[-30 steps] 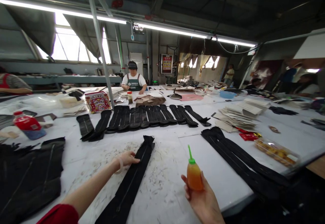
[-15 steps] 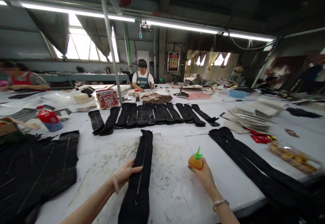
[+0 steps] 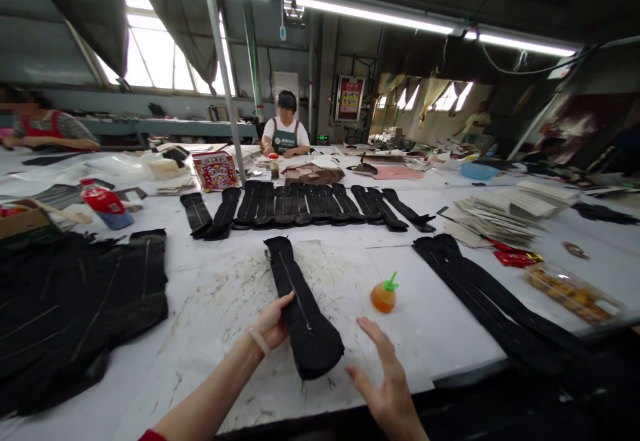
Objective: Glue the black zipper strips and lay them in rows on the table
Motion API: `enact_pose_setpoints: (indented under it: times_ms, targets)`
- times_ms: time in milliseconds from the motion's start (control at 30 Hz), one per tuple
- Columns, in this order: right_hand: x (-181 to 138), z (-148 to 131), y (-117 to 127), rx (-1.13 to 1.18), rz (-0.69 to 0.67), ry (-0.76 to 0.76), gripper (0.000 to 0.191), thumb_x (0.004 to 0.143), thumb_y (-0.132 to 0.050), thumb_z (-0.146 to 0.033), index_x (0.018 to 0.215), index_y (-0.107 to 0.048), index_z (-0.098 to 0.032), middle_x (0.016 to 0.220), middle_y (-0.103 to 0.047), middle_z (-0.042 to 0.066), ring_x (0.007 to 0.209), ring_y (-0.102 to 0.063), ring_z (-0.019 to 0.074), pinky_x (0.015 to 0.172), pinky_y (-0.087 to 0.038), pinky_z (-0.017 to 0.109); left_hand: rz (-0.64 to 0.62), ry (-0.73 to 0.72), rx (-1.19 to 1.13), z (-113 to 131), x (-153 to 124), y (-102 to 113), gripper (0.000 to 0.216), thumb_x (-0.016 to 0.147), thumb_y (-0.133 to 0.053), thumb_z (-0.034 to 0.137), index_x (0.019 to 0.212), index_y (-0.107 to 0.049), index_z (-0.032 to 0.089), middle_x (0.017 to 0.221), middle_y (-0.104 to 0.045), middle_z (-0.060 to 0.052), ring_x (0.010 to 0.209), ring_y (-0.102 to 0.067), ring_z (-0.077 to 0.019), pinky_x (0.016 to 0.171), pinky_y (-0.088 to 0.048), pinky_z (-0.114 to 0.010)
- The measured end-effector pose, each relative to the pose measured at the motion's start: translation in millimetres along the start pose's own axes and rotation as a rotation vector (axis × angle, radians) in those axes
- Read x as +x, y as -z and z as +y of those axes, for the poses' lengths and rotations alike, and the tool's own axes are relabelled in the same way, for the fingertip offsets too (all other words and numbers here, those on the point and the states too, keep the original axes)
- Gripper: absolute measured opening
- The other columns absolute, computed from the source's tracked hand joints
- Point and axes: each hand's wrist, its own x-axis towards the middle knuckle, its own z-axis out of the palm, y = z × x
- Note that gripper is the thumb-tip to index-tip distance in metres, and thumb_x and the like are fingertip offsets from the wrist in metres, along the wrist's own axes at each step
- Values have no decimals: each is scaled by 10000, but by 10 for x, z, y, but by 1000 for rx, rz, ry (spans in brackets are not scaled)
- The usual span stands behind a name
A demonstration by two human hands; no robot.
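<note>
My left hand (image 3: 273,321) grips a long black fabric piece with a zipper (image 3: 305,318) by its left edge, thumb on top. The piece lies slanted over the stained white table (image 3: 215,334), its wide rounded end toward me. To its right, my right hand (image 3: 383,374) is open and holds nothing, thumb and fingers apart, near that wide end. A small round squeeze bottle (image 3: 383,296) of orange liquid with a green nozzle stands on the table beyond my right hand, apart from it.
Several black zippered pieces (image 3: 300,204) lie in a row across the table. More are heaped at the left (image 3: 80,314) and right (image 3: 480,294). Stacked card sheets (image 3: 495,218), a clear food box (image 3: 573,294) and a red bottle (image 3: 106,204) stand around. A co-worker (image 3: 287,128) sits opposite.
My right hand has let go of the squeeze bottle and moved down toward me, opening. The black piece has swung, its near end now further right and wholly on the table.
</note>
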Motion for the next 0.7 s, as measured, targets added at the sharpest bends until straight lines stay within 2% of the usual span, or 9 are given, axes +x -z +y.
enact_pose_setpoints:
  times_ms: [67, 133, 267, 400, 467, 600, 700]
  targets:
    - [-17, -217, -119, -34, -146, 170, 563, 735, -721, -170, 1274, -615, -291, 1286, -646, 60, 1260, -525, 320, 1116, -316, 531, -20, 17, -17, -11, 19, -29, 223, 894, -595, 271, 974, -666, 75, 797, -765, -124, 738, -739, -249, 768, -601, -354]
    - [40, -324, -230, -68, -225, 278, 542, 727, -692, -118, 1235, -645, -301, 1200, -693, 46, 1220, -565, 314, 1131, -286, 546, -38, 30, -34, -28, 29, -50, 263, 910, -573, 303, 984, -661, 66, 778, -761, -128, 724, -736, -251, 769, -597, -359]
    - [168, -291, -447, -193, -234, 354, 429, 732, -620, -60, 1099, -693, -270, 1057, -725, 53, 1098, -623, 292, 1068, -357, 542, -79, 50, -83, -74, -8, -73, 342, 940, -519, 368, 1019, -651, 62, 787, -764, -119, 738, -735, -239, 822, -581, -365]
    - [187, -148, -639, -233, -169, 281, 154, 772, -630, -104, 824, -700, -231, 912, -712, 62, 911, -639, 259, 869, -495, 420, -160, 113, -114, -159, -77, -56, 429, 958, -476, 386, 1081, -635, 8, 863, -762, -170, 818, -735, -278, 860, -562, -409]
    - [180, -78, -703, -206, -115, 208, 142, 802, -605, -114, 739, -670, -223, 814, -691, 50, 816, -637, 228, 763, -514, 348, -178, 136, -120, -208, -84, -40, 426, 969, -455, 343, 1104, -621, -25, 849, -759, -182, 795, -737, -272, 851, -561, -394]
    - [183, 27, -769, -204, 13, 76, 122, 859, -552, -158, 797, -651, -193, 775, -668, 59, 738, -638, 210, 683, -514, 306, -175, 112, -132, -273, -44, -31, 394, 972, -447, 303, 1125, -616, -18, 860, -761, -174, 828, -736, -268, 849, -559, -374]
    - [200, 72, -787, -201, 88, 6, 108, 854, -549, -175, 802, -644, -178, 768, -666, 62, 708, -639, 206, 663, -510, 299, -173, 68, -130, -300, -33, -36, 327, 952, -498, 279, 1054, -650, 8, 859, -762, -163, 823, -735, -262, 810, -571, -360]
